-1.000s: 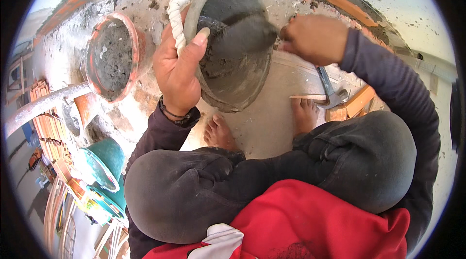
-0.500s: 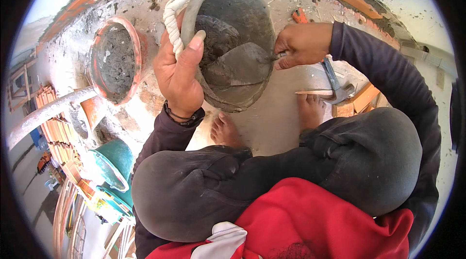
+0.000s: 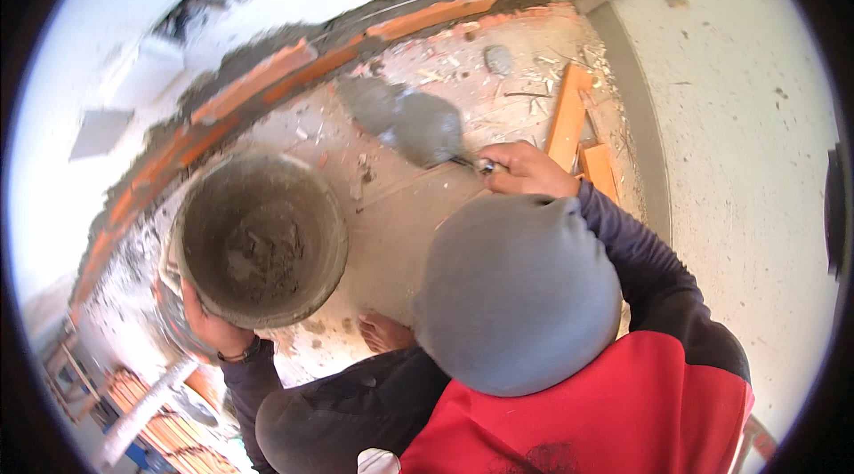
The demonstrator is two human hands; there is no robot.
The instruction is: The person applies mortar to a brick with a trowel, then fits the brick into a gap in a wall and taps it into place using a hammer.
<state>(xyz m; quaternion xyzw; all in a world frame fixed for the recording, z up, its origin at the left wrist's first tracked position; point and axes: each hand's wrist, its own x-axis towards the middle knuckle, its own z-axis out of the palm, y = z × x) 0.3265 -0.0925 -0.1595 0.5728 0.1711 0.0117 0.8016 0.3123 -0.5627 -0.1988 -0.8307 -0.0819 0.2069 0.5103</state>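
My left hand (image 3: 209, 321) grips the lower left side of a grey mortar bucket (image 3: 322, 207), which is tilted with its mouth toward me. Wet mortar (image 3: 267, 256) lies at its bottom, and a pale rope handle (image 3: 169, 262) hangs at its left side. My right hand (image 3: 527, 170) is closed round the handle of a trowel (image 3: 463, 160), whose blade points left and away from me. Grey mortar (image 3: 422, 127) covers the blade, and more extends beyond its tip. Whether that farther mortar rests on the floor, I cannot tell.
A low course of orange bricks (image 3: 253, 83) with mortar runs along the far wall. Orange pieces (image 3: 569, 118) and debris lie at right, beside a white wall (image 3: 729, 136). Stacked orange bricks (image 3: 173, 429) and a pale pole (image 3: 142, 416) stand lower left. My foot (image 3: 385, 332) is near the bucket.
The trowel has come out of the bucket loaded with mortar and moved out over the floor toward the brick course. The bucket is tilted, and my view has swung right.
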